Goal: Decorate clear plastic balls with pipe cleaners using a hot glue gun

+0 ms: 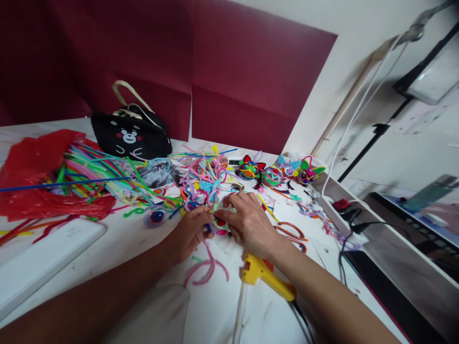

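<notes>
Close together over the middle of the table, my left hand [193, 229] and my right hand [249, 220] pinch a small green and red craft ornament [220, 222]. My fingers cover most of it. A bit of blue shows under my left fingertips. Pink pipe cleaners [208, 267], curled and joined, lie just below my left hand. Under my right wrist rests a yellow glue gun [268, 277] with a clear glue stick in it. Orange-handled scissors [292, 231] lie right of that wrist. Beyond my fingers spreads a tangle of coloured pipe cleaners [208, 174].
Pipe cleaners fill a red plastic bag [28, 157] at left, near a white power bank [50, 263]. Behind stands a black bag [131, 136]. Several animal-faced ornaments [272, 176] sit at the back right. A power strip [353, 229] with cables and a dark phone [390, 296] are at right.
</notes>
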`<action>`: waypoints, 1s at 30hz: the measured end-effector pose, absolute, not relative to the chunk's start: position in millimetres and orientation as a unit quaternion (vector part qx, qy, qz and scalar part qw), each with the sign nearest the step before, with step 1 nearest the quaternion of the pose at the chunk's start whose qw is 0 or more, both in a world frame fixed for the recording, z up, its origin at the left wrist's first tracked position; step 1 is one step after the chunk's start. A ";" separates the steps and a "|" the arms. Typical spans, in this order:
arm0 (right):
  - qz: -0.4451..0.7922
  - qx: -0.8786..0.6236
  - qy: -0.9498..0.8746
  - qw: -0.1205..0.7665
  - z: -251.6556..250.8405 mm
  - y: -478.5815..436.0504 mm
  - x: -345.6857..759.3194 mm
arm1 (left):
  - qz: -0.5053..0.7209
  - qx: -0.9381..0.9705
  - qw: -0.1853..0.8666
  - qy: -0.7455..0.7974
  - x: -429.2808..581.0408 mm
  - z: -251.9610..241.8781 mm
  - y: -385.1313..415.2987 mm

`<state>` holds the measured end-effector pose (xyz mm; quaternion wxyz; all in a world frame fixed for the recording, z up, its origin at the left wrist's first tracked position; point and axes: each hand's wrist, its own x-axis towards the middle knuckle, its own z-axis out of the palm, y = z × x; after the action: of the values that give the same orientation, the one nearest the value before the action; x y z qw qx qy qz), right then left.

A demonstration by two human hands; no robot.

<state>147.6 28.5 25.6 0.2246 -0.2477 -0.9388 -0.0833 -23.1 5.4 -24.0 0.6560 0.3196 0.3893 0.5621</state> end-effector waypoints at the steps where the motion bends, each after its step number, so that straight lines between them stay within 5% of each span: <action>1: -0.094 -0.245 -0.939 0.223 25.3 28.6 147.5 | 0.563 0.316 0.660 0.385 -23.3 -24.0 5.4; 15: -0.235 -0.169 -0.931 0.223 22.8 30.7 145.1 | 0.562 0.267 0.695 0.360 -26.8 -25.3 6.4; 30: -0.006 -0.238 -0.911 0.337 21.5 40.0 156.5 | 0.555 0.302 0.679 0.374 -23.3 -19.8 2.3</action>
<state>156.5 40.0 21.5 0.3368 -0.2379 -0.9110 -0.0060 -23.3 2.3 -19.8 0.6789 0.3017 0.3743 0.5550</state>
